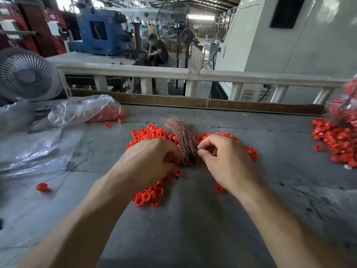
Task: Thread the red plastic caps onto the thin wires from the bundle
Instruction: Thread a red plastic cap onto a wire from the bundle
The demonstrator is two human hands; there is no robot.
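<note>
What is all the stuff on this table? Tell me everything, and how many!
Small red plastic caps: too many to count, red, piled mid-table around the bundle; another heap at the right edge.
Bundle of thin copper-coloured wires: one, brownish, lying between the hands.
Clear plastic bag holding red caps: one, far left.
White round electric fan: one, far left corner.
Grey tabletop: one.
Left hand: fingers curled among caps.
Right hand: fingers pinching at the bundle's edge.
</note>
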